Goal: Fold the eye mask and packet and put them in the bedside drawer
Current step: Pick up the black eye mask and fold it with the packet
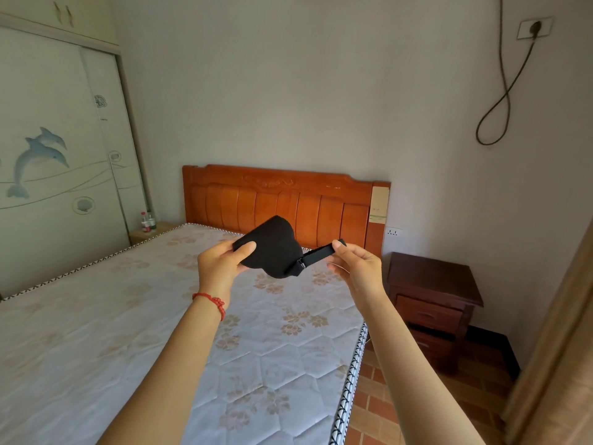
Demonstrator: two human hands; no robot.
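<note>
A black eye mask [274, 248] hangs in the air above the mattress, held between both hands. My left hand [221, 264] pinches its left edge with thumb on top. My right hand [356, 266] pinches the black strap [316, 255], which stretches out to the right from a small buckle. The mask body looks doubled over into a rounded shape. The dark wooden bedside cabinet [430, 284] stands right of the bed; its upper drawer [428, 311] is closed. No packet is in view.
A bare quilted mattress [160, 332] with a wooden headboard [282, 197] fills the middle. A wardrobe with dolphin doors [54, 149] stands at left, with bottles on a small table [147, 221] beside it. Tiled floor [401, 396] lies between bed and cabinet; a door frame is at far right.
</note>
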